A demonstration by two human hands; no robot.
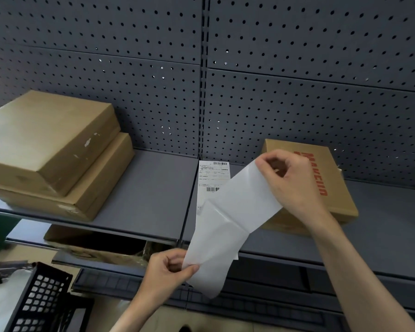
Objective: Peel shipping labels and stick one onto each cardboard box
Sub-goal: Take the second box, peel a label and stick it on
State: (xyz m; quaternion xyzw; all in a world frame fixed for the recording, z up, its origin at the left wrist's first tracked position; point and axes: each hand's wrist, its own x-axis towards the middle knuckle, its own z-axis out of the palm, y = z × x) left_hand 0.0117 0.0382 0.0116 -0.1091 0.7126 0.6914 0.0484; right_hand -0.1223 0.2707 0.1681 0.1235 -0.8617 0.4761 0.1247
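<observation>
— Any writing? Where?
— Red "MAKEUP"-like print, partly hidden, on cardboard box (321, 188) at three o'clock; barcodes on shipping label (212, 178), centre.
— Hands?
— Right hand (295, 180) pinching white strip (233, 212) top; left hand (170, 271) pinching bottom.
— Surroundings?
— Grey shelf (149, 188), pegboard (297, 68); stacked boxes (50, 149) at nine o'clock.

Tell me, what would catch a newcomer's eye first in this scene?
Two bare hands in the middle: the right hand and the left hand pinch opposite ends of a white label strip held before a grey shelf. Behind the right hand lies a cardboard box with red lettering; two stacked plain boxes sit at left.
</observation>
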